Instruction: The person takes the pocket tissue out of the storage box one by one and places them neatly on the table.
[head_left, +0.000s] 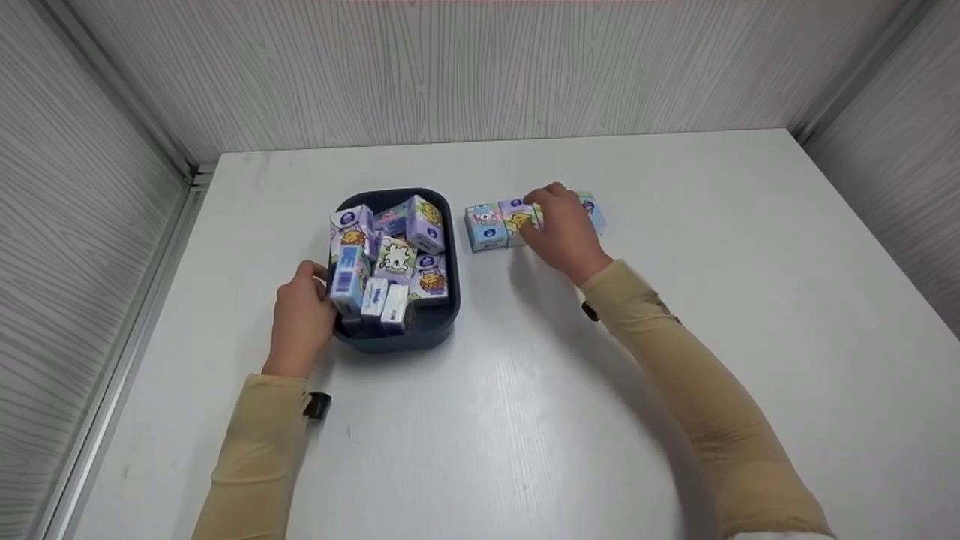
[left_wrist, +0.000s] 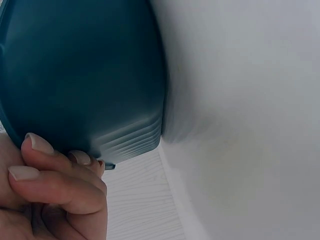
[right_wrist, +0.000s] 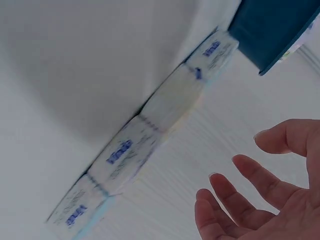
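In the head view a dark teal bin (head_left: pixel 394 341), heaped with small cartoon-printed tissue packs (head_left: pixel 396 255), sits left of centre. My left hand (head_left: pixel 300 322) holds the bin at its left side; the left wrist view shows curled fingers (left_wrist: pixel 60 187) right at its rim. To the right of the bin, several more tissue packs (head_left: pixel 487 225) form a row, end to end. Over the right part of that row is my right hand (head_left: pixel 564 229), hiding some packs from above. In the right wrist view its fingers (right_wrist: pixel 250 212) are spread and loosely bent, with nothing between them.
All this lies on a white table (head_left: pixel 465 442). A pale wood-grain panel (head_left: pixel 480 75) rises along the table's back edge, with similar panels at the left and right. One blue pack (head_left: pixel 349 281) stands high at the bin's left rim.
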